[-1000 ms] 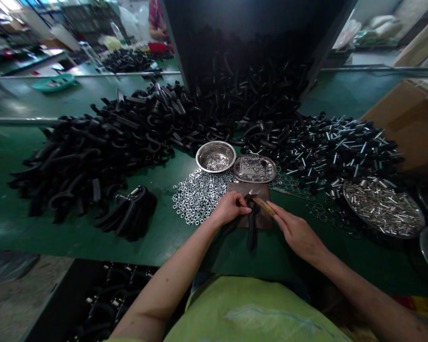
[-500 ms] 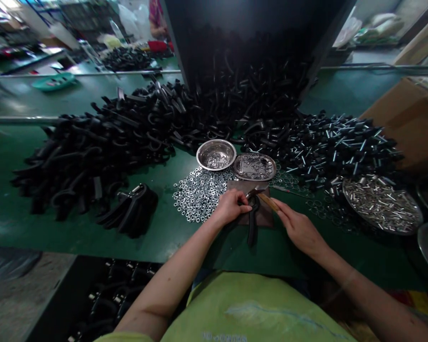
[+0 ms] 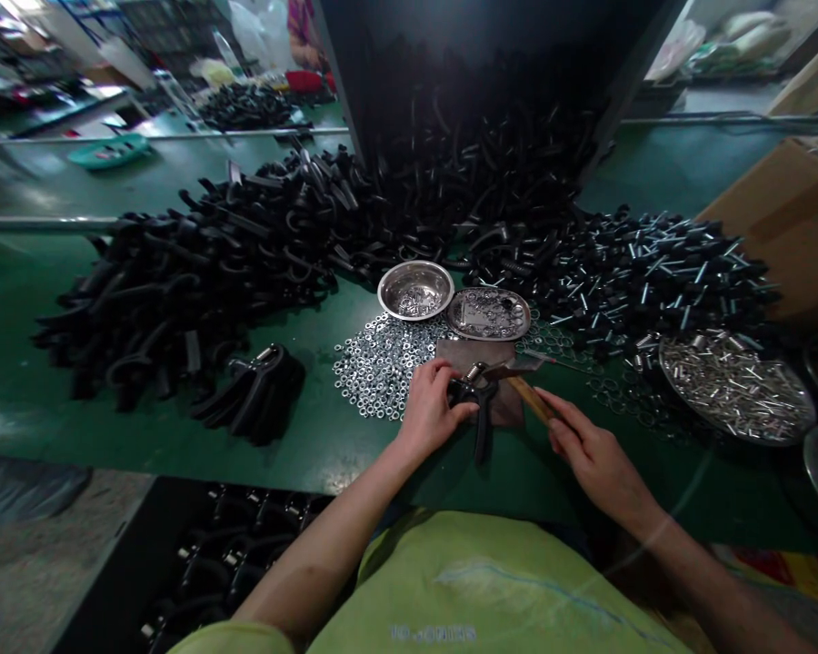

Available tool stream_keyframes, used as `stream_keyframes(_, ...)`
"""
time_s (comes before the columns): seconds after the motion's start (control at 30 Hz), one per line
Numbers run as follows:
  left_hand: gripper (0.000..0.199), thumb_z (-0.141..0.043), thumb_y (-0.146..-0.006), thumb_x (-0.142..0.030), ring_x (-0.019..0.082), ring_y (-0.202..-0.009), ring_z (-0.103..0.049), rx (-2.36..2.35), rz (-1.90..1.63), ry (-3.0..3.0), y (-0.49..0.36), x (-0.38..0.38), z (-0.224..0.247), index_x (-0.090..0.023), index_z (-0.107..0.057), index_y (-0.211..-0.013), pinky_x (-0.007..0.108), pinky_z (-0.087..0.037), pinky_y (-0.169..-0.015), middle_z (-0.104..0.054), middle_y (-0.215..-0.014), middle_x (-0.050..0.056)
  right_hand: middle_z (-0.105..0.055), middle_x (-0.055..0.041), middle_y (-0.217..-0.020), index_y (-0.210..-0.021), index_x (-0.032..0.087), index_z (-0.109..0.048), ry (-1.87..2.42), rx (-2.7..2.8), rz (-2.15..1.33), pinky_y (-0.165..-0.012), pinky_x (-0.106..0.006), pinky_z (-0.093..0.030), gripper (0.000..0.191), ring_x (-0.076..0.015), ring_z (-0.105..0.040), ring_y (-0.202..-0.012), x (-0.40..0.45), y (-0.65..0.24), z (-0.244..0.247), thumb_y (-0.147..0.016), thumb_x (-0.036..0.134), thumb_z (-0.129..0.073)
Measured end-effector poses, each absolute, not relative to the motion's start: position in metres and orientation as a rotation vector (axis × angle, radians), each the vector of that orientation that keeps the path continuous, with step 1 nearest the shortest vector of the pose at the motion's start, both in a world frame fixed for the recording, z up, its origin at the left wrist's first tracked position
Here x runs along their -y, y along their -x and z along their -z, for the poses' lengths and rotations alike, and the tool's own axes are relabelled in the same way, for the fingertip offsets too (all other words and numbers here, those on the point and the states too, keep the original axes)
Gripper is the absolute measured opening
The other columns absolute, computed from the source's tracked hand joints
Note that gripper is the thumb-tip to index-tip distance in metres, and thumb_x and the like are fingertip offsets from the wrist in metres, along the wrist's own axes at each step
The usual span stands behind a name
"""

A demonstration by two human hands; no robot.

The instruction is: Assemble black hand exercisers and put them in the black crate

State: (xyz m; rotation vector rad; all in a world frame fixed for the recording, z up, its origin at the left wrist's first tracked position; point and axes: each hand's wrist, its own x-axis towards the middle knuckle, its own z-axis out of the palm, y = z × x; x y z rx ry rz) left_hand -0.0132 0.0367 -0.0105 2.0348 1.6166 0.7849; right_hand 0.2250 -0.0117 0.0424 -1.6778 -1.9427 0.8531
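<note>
My left hand (image 3: 431, 409) is closed on a black plastic part (image 3: 481, 427) with a small metal piece at its top, over a brown square pad (image 3: 511, 413). My right hand (image 3: 583, 445) grips the wooden handle of a hammer (image 3: 532, 397), whose dark head is just right of the part's top. Left of the pad spreads a heap of small metal nuts (image 3: 372, 368). Behind it stand a round steel bowl (image 3: 415, 291) with small metal pieces and an oval metal tray (image 3: 489, 313) with rings.
Black parts (image 3: 232, 245) are heaped at the left and back, and a small stack (image 3: 259, 395) lies nearer. Black-headed bolts (image 3: 654, 272), a bowl of metal pins (image 3: 736, 386) and a cardboard box (image 3: 787, 227) are at right. A person's arm (image 3: 304, 41) shows far back.
The hammer has moved slightly right with my right hand, away from the part. My left hand has shifted slightly and its fingers now sit around the part's left side.
</note>
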Motion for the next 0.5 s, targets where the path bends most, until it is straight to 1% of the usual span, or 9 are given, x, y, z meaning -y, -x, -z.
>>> stream_keyframes(0.07,0.034,-0.07,-0.074,-0.035,0.025,-0.106,-0.049,-1.718,-0.725,-2.06,0.014,-0.023,0.011,-0.02,-0.055,-0.102,0.038,-0.041,-0.09,-0.054,-0.112,0.01,-0.064,0.0005,-0.072,-0.137,0.028,-0.043,1.58,1.899,-0.823,-0.059,-0.026,-0.052,0.044,-0.0135,-0.061,-0.059,0.022,-0.223,-0.055,-0.095,0.032,-0.035)
stream_keyframes(0.13,0.022,-0.06,-0.082,-0.033,0.022,-0.093,-0.053,-1.754,-0.598,-2.079,0.014,-0.013,0.014,-0.02,-0.053,-0.098,0.034,-0.044,-0.08,-0.057,-0.1,0.008,-0.068,-0.0019,-0.083,-0.138,0.031,-0.041,1.452,1.846,-0.73,-0.064,-0.028,-0.055,0.044,-0.0151,-0.065,-0.068,0.03,-0.221,-0.06,-0.094,0.028,-0.037)
stream_keyframes(0.2,0.013,-0.053,-0.086,-0.029,0.021,-0.087,-0.055,-1.748,-0.519,-2.102,0.014,-0.008,0.019,-0.02,-0.053,-0.095,0.032,-0.045,-0.075,-0.058,-0.092,0.007,-0.07,-0.0049,-0.086,-0.136,0.029,-0.044,1.36,1.853,-0.595,-0.064,-0.031,-0.056,0.043,-0.0181,-0.068,-0.071,0.032,-0.219,-0.054,-0.094,0.027,-0.037)
stream_keyframes(0.27,0.009,-0.051,-0.086,-0.026,0.021,-0.087,-0.055,-1.731,-0.523,-2.121,0.013,-0.009,0.023,-0.02,-0.052,-0.092,0.032,-0.044,-0.075,-0.058,-0.091,0.007,-0.071,-0.007,-0.087,-0.135,0.026,-0.047,1.376,2.0,-0.556,-0.066,-0.034,-0.058,0.043,-0.0208,-0.069,-0.073,0.026,-0.216,-0.043,-0.093,0.026,-0.036)
stream_keyframes(0.3,0.007,-0.051,-0.085,-0.025,0.021,-0.087,-0.055,-1.719,-0.538,-2.128,0.013,-0.01,0.024,-0.02,-0.052,-0.091,0.032,-0.045,-0.076,-0.058,-0.091,0.007,-0.072,-0.0079,-0.093,-0.135,0.025,-0.047,1.41,2.098,-0.589,-0.069,-0.036,-0.058,0.044,-0.0218,-0.07,-0.077,0.021,-0.214,-0.038,-0.093,0.026,-0.035)
stream_keyframes(0.4,0.006,-0.051,-0.084,-0.023,0.022,-0.089,-0.056,-1.698,-0.564,-2.133,0.012,-0.012,0.025,-0.02,-0.052,-0.089,0.032,-0.045,-0.076,-0.058,-0.091,0.007,-0.064,-0.0079,-0.121,-0.14,0.026,-0.04,1.486,2.25,-0.707,-0.084,-0.04,-0.055,0.047,-0.0229,-0.066,-0.101,0.01,-0.21,-0.04,-0.094,0.024,-0.034)
stream_keyframes(0.43,0.006,-0.052,-0.084,-0.023,0.022,-0.089,-0.056,-1.697,-0.567,-2.133,0.013,-0.013,0.025,-0.02,-0.052,-0.089,0.032,-0.045,-0.076,-0.058,-0.09,0.007,-0.061,-0.0074,-0.126,-0.141,0.027,-0.039,1.487,2.215,-0.689,-0.086,-0.039,-0.054,0.047,-0.0225,-0.064,-0.104,0.011,-0.209,-0.044,-0.094,0.025,-0.034)
stream_keyframes(0.47,0.006,-0.052,-0.084,-0.023,0.021,-0.089,-0.056,-1.698,-0.568,-2.131,0.013,-0.013,0.024,-0.02,-0.052,-0.089,0.032,-0.046,-0.076,-0.058,-0.09,0.007,-0.061,-0.0072,-0.126,-0.141,0.027,-0.038,1.481,2.159,-0.645,-0.085,-0.038,-0.055,0.047,-0.0218,-0.065,-0.103,0.012,-0.21,-0.049,-0.094,0.026,-0.034)
stream_keyframes(0.5,0.006,-0.052,-0.084,-0.023,0.021,-0.089,-0.056,-1.697,-0.568,-2.13,0.014,-0.013,0.024,-0.021,-0.052,-0.089,0.032,-0.046,-0.076,-0.058,-0.09,0.007,-0.065,-0.0074,-0.12,-0.14,0.027,-0.039,1.475,2.095,-0.583,-0.082,-0.036,-0.056,0.046,-0.0212,-0.067,-0.097,0.015,-0.211,-0.052,-0.094,0.027,-0.033)
